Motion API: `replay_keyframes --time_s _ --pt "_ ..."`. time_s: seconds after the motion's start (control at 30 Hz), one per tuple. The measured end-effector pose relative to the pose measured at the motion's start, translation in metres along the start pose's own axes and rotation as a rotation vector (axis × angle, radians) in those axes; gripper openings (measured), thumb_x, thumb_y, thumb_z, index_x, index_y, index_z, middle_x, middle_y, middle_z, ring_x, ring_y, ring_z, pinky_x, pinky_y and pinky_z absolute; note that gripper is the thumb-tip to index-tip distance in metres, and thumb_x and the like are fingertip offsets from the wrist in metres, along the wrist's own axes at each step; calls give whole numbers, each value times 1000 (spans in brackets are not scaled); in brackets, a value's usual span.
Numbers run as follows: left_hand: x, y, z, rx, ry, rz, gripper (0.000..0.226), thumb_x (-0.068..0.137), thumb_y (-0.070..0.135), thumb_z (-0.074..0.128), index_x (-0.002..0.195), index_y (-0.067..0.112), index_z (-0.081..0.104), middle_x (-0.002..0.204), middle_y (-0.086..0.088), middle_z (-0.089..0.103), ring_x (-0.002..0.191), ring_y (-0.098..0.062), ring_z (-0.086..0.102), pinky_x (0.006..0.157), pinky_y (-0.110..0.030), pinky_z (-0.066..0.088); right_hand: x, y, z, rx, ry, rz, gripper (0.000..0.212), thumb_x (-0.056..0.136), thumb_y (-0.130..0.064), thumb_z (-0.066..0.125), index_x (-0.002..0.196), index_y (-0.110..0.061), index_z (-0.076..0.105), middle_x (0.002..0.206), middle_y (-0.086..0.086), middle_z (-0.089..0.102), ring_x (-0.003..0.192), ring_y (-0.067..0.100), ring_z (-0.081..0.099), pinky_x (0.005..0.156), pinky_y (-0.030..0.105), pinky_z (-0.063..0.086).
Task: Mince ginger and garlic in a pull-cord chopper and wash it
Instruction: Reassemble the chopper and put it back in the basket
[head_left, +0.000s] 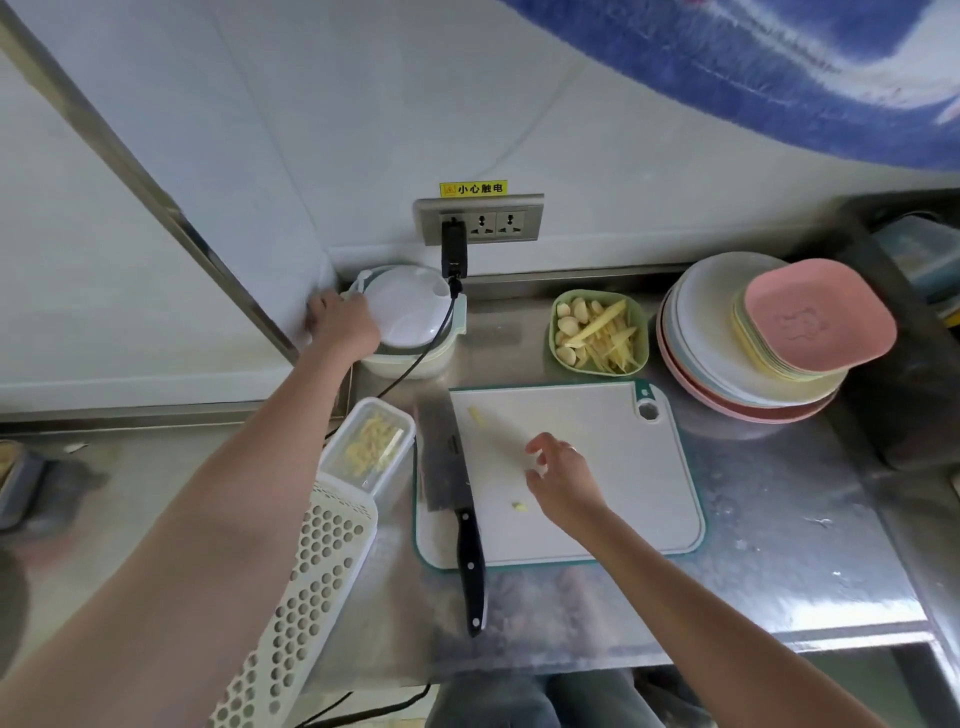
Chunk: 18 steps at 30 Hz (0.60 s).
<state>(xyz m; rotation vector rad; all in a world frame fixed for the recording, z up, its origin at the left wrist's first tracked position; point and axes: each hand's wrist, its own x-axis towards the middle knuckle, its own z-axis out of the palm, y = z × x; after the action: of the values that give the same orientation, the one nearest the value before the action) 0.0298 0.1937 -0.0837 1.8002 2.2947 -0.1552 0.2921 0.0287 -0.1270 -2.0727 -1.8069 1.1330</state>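
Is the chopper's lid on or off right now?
On. The white lid sits on the chopper; the left hand holds its left side.

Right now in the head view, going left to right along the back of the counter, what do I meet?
Left hand on the pull-cord chopper → green bowl of garlic and ginger → stack of round plates → pink square dish.

Yellow warning label (473, 188) reading 小心触电, on the wall just above the socket plate (479, 220)

Knife (451, 488) on board's (597, 467) left edge — bowl (598, 332) behind it.
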Motion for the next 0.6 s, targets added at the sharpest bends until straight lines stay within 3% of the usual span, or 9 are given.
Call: replay_keyframes --time_s 0.07,0.13,0.2,0.27,0.37,0.47,0.53,0.6 --pt "5 -5 0 -106 -80 11 38 92 1 32 128 -3 44 130 -29 45 124 -40 36 103 -42 30 14 -6 2 -88 6 -106 43 92 -8 50 134 -19 46 135 9 47 120 26 47 94 32 42" --pt "5 -7 0 -182 -114 3 40 93 1 28 130 -3 41 131 -29 42 126 -39 33 103 -42 31 29 -15 5 -296 -28 -255 61 94 -8 47 147 -30 27 155 2 24 140 25 25 108 39 31" --pt "3 -7 1 -151 -142 -13 42 93 3 30 135 0 35 139 -30 33 133 -41 24 108 -45 25 43 -23 11 -566 -85 -438 72 96 -7 44 150 -37 9 160 -7 2 147 18 2 115 44 17" --pt "0 -7 2 -128 -176 -21 50 92 6 34 141 5 26 147 -28 17 139 -42 13 112 -50 20 53 -29 19 -679 -128 -462 74 95 -6 44 151 -34 3 160 -9 -3 147 14 -6 116 45 9" --pt "7 -15 1 -214 -250 10 55 87 11 45 140 13 30 143 -21 23 135 -37 21 110 -50 27 52 -28 29 -693 -146 -417 73 94 -6 44 152 -27 5 160 -9 1 147 12 -4 116 47 8" --pt "14 -19 -5 -162 -298 15 54 85 9 41 138 13 33 139 -22 30 130 -38 30 104 -49 35 39 -16 26 -608 -79 -463 60 94 -5 41 148 -24 27 158 -6 18 147 13 6 116 42 9" --pt "19 -13 -9 5 -257 36 54 85 9 39 138 9 32 141 -24 32 131 -40 29 103 -50 34 24 -10 26 -495 73 -456 46 93 -10 44 137 -23 48 151 -1 37 142 21 24 113 43 19" --pt "20 -5 -14 167 -248 49 56 84 15 41 139 10 30 146 -20 25 135 -40 21 102 -53 31 4 -16 33 -401 208 -365 33 91 -21 49 123 -21 60 133 3 53 124 29 45 100 43 34"
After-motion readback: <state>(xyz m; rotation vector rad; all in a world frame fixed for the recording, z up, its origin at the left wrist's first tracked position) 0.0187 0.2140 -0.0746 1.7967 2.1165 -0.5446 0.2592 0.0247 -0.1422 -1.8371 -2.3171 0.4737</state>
